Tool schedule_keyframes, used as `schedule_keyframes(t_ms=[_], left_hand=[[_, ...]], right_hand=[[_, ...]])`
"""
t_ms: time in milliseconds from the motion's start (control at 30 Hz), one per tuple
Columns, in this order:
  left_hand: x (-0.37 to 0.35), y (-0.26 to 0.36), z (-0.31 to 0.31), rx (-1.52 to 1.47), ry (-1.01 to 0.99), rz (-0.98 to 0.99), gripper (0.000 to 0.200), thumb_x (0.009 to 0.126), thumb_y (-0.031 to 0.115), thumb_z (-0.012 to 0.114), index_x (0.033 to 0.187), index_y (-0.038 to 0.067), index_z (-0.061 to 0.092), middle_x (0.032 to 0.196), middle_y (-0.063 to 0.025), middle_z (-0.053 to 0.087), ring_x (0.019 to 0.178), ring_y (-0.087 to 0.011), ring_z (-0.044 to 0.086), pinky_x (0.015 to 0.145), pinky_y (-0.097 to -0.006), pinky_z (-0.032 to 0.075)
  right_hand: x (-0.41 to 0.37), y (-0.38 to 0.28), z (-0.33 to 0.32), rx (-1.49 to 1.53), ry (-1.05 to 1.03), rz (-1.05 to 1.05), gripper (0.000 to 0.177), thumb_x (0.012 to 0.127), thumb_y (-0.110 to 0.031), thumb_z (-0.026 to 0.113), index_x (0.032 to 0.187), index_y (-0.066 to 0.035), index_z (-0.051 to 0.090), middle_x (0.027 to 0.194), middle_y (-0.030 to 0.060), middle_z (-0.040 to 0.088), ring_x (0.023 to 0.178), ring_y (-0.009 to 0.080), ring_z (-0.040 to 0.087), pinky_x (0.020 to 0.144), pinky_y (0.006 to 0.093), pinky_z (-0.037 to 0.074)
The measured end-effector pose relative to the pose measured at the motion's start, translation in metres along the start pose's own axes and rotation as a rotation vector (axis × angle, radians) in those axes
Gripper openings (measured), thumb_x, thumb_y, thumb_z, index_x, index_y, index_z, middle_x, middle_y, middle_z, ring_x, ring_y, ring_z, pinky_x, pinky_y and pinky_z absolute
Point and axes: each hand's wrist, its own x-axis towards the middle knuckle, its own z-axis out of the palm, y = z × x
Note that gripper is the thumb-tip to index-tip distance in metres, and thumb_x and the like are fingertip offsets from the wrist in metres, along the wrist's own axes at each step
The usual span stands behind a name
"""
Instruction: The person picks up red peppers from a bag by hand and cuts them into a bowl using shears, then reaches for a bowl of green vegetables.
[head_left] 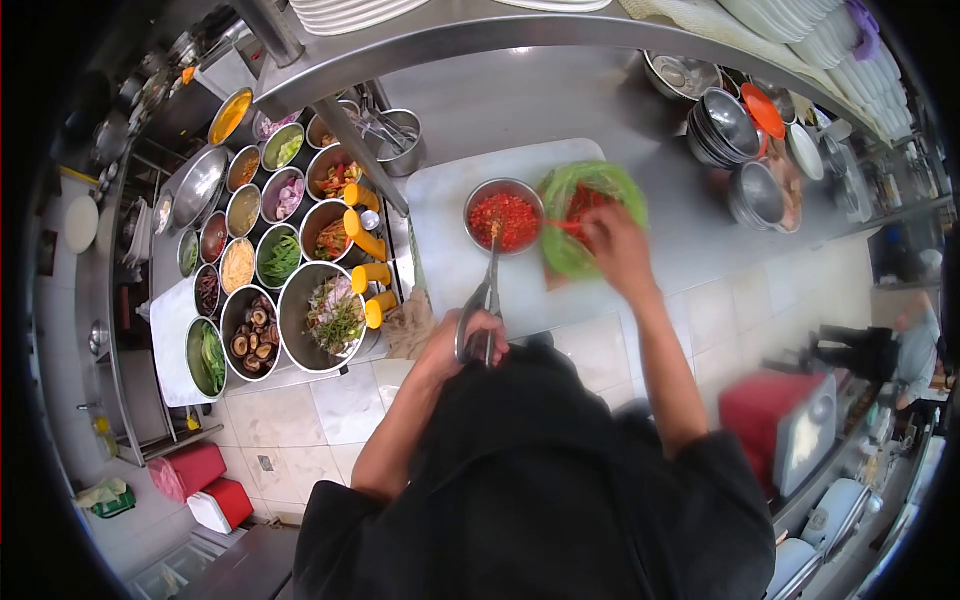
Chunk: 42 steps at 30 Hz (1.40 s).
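Fingers of the left hand (462, 345), middle of the frame, closed around the handles of big metal scissors (491, 285). Tips down in the red bits (517, 222) inside a small metal cup (467, 215). Fingers of the right hand (618, 248), a little to the right, drawn close together over a green bag (627, 195), with a thin red pepper (562, 226) by the tips. Too blurry to tell for sure if pinched or just touched.

Scissors: likely hard, stiff and a bit heavy. Best held by the loops, well away from the sharp ends. Red pepper: likely light, bendy, smooth and maybe slippery when wet. Best pinched near one end, softly, so as not to squash. Green bag: thin, floppy and easy to tear. Best held by the rolled top. Metal cup: stiff but likely light, and easy to tip with a push from the scissors. Best steadied by the outside wall.

Cup and bag side by side on a white board (440, 180), near the top middle of the frame. Near edge of the board just below, close to both hands. Open board to the left of the cup, and bare metal table (480, 105) above. Yellow handles (372, 275) and food tubs (283, 325) to the left, metal bowls (722, 125) at the upper right, well apart from the bag.
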Motion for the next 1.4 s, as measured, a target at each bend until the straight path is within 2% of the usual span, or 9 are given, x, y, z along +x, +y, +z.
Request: schedule_keyframes(t_ms=[233,433,533,733,833,933,1033,1233,1400], left_hand=[[0.012,-0.005,-0.009,-0.176,-0.214,-0.097,0.039,0.084,0.037,0.053,0.092,0.001,0.065,0.08,-0.014,0.067,0.07,-0.0263,0.064,0.069,-0.0369,0.052],[0.009,0.002,0.001,-0.213,-0.148,-0.088,0.036,0.083,0.034,0.058,0.085,-0.001,0.062,0.074,-0.0156,0.065,0.064,-0.0261,0.063,0.064,-0.0369,0.053],[0.012,0.002,0.003,-0.014,-0.028,-0.002,0.036,0.083,0.035,0.057,0.085,0.0,0.062,0.073,-0.0155,0.065,0.063,-0.0259,0.063,0.063,-0.0372,0.053],[0.009,0.001,0.005,-0.268,-0.09,-0.097,0.03,0.083,0.031,0.059,0.084,0.0,0.062,0.07,-0.0152,0.065,0.054,-0.0248,0.061,0.055,-0.033,0.051],[0.006,0.006,0.011,-0.256,-0.072,-0.102,0.029,0.083,0.029,0.06,0.083,0.0,0.061,0.069,-0.0151,0.065,0.051,-0.0249,0.06,0.052,-0.0313,0.05],[0.011,0.004,0.008,-0.136,-0.084,-0.029,0.03,0.082,0.03,0.06,0.084,0.0,0.061,0.071,-0.0152,0.065,0.053,-0.025,0.061,0.053,-0.0321,0.05],[0.007,0.01,0.012,0.02,0.073,-0.014,0.03,0.082,0.03,0.06,0.084,0.0,0.062,0.072,-0.0154,0.066,0.054,-0.0248,0.062,0.054,-0.0323,0.051],[0.007,0.005,0.011,-0.231,-0.092,-0.117,0.032,0.082,0.031,0.06,0.083,-0.001,0.061,0.071,-0.0155,0.064,0.059,-0.0255,0.063,0.057,-0.0352,0.053],[0.012,0.003,0.011,-0.115,-0.083,-0.061,0.035,0.083,0.034,0.058,0.087,0.0,0.063,0.072,-0.0138,0.066,0.062,-0.0238,0.064,0.063,-0.0349,0.054]], right_hand=[[0.005,-0.017,0.032,-0.002,-0.105,0.003,0.008,0.084,-0.008,0.064,0.092,-0.008,0.064,0.096,0.0068,0.059,0.09,0.0299,0.06,0.074,0.0417,0.048],[0.007,-0.018,0.042,0.015,-0.102,-0.053,0.008,0.084,-0.009,0.064,0.092,-0.008,0.064,0.094,0.0067,0.059,0.091,0.0294,0.06,0.074,0.0412,0.049],[0.007,-0.019,0.042,0.036,-0.102,-0.034,0.008,0.083,-0.008,0.065,0.091,-0.008,0.064,0.094,0.0068,0.059,0.091,0.0293,0.06,0.074,0.0411,0.049],[0.007,-0.015,0.044,0.016,-0.046,-0.049,0.008,0.082,-0.007,0.065,0.091,-0.007,0.064,0.095,0.0072,0.059,0.092,0.0301,0.059,0.075,0.0414,0.049],[0.007,-0.019,0.046,0.026,-0.074,-0.031,0.009,0.082,-0.007,0.065,0.091,-0.007,0.064,0.095,0.0074,0.059,0.092,0.0303,0.059,0.074,0.0413,0.048],[0.005,-0.018,0.048,0.048,-0.078,-0.038,0.009,0.082,-0.006,0.064,0.091,-0.007,0.064,0.095,0.0076,0.06,0.092,0.0302,0.059,0.075,0.0412,0.048],[0.005,-0.017,0.05,0.044,-0.066,-0.019,0.009,0.083,-0.006,0.064,0.092,-0.007,0.064,0.095,0.0079,0.06,0.093,0.0309,0.059,0.075,0.0413,0.048],[0.004,-0.014,0.054,0.075,-0.048,0.044,0.01,0.083,-0.007,0.064,0.093,-0.006,0.064,0.096,0.0086,0.06,0.094,0.0329,0.06,0.077,0.0425,0.047],[0.001,-0.015,0.061,0.081,-0.064,0.029,0.01,0.083,-0.007,0.064,0.093,-0.007,0.065,0.097,0.0092,0.061,0.094,0.033,0.06,0.077,0.043,0.047]])
